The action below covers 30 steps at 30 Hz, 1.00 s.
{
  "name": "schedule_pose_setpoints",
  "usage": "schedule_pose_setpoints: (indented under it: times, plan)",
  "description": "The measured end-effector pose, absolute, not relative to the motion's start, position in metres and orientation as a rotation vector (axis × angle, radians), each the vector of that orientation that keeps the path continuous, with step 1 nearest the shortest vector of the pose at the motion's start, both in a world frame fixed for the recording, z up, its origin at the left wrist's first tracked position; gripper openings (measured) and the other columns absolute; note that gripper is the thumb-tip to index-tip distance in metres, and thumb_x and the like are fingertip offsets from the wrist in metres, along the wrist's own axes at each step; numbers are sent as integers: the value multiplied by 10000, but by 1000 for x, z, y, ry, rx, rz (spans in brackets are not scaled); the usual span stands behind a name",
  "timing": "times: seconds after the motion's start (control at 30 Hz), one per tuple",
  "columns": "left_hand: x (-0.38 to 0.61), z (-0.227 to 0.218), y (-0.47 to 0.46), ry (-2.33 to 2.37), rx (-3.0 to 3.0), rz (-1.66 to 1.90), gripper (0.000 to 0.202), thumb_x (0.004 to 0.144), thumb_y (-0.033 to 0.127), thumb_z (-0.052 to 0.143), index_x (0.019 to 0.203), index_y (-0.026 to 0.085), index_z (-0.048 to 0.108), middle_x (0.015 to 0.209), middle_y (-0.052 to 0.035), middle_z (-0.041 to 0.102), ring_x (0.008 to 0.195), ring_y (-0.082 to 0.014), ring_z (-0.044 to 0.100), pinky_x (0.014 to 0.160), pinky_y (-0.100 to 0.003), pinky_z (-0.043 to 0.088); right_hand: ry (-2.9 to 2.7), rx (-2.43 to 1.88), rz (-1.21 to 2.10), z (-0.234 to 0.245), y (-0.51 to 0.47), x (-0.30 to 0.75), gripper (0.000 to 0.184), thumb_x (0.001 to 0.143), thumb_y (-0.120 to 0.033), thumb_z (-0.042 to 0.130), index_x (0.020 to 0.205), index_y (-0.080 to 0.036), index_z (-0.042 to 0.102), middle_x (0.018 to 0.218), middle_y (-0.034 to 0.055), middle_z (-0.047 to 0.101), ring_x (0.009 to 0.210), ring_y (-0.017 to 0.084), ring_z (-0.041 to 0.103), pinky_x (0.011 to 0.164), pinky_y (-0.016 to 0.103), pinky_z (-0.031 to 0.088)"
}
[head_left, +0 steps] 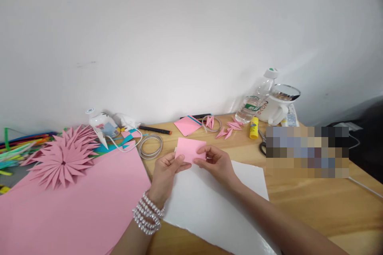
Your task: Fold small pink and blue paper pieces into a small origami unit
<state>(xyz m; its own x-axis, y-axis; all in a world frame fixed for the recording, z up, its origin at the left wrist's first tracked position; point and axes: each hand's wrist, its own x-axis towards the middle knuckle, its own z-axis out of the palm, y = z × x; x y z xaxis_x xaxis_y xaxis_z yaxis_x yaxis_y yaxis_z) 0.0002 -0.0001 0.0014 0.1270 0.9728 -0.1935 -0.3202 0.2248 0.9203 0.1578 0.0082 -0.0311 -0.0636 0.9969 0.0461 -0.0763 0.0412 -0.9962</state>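
A small pink sheet of paper point(190, 150), nearly square, is held up above a white board point(209, 203). My left hand point(167, 169) pinches its lower left corner, the thumb in front and the fingers behind. At the right edge my right hand point(217, 163) grips the same paper between thumb and fingers. Some fingertips are hidden behind the sheet. Beyond it lie a stack of pink paper squares point(187, 126) and several small folded pink paper pieces point(233, 125). A pearl bracelet point(148, 213) circles my left wrist.
Large pink paper point(80, 211) with spiky pink paper flowers point(62, 163) covers the left. Along the wall stand a white bottle point(103, 123), a water bottle point(251, 105) and a mug point(272, 109). A glue stick point(254, 128) and scissors point(262, 143) are on the right, beside a blurred patch.
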Motion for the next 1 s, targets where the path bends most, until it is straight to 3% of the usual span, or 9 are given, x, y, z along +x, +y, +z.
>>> schedule_pose_setpoints:
  times: [0.5, 0.73, 1.0]
  plan:
    - [-1, 3, 1, 1137, 910, 1124, 242, 626, 249, 702, 798, 82, 670, 789, -94, 702, 675, -174, 644, 689, -298, 542, -1232, -1095, 1250, -33, 8, 158, 301, 600, -353, 710, 784, -166, 563, 615, -24, 481, 529, 95, 438, 488, 228, 374]
    - [1, 5, 1, 1133, 896, 1136, 209, 633, 266, 695, 738, 89, 658, 694, -59, 692, 625, -170, 649, 683, -307, 550, -1214, -1076, 1259, -33, 9, 158, 299, 594, -344, 717, 778, -165, 563, 603, -30, 482, 521, 88, 438, 484, 219, 374]
    - [0, 5, 0, 1117, 888, 1118, 210, 640, 271, 688, 738, 91, 642, 717, -63, 689, 676, -183, 651, 700, -315, 542, -1212, -1104, 1234, -29, 9, 158, 304, 602, -353, 708, 791, -159, 570, 601, -24, 483, 529, 89, 427, 483, 219, 362]
